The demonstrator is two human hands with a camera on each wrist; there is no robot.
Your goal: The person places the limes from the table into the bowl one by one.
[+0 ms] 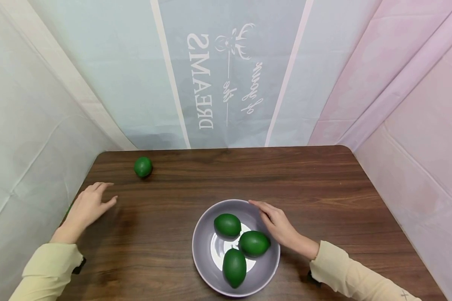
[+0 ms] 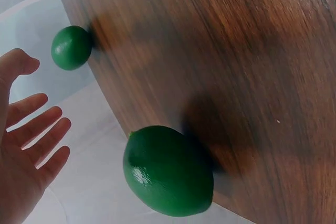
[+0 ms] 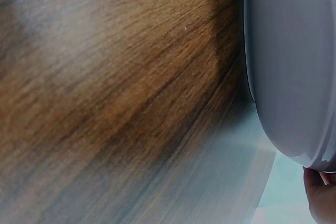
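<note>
My left hand (image 1: 87, 205) is over the table's left side, fingers spread and loosely bent, with nothing in it. Beyond its fingertips a green lime (image 1: 143, 167) lies near the back edge. A second lime (image 2: 168, 171) sits at the left edge, large in the left wrist view; in the head view the left hand and wrist hide most of it. My right hand (image 1: 280, 225) grips the right rim of a grey-purple bowl (image 1: 201, 255), thumb on the inner side. Three limes lie in the bowl: one at the back (image 1: 227, 225), one at the right (image 1: 254, 243), one in front (image 1: 234, 267).
The dark wood-grain table (image 1: 165, 188) has rounded back corners. Printed cloth (image 1: 226, 83) with lettering and a deer head hangs behind it, and pale cloth walls (image 1: 418, 138) close in both sides.
</note>
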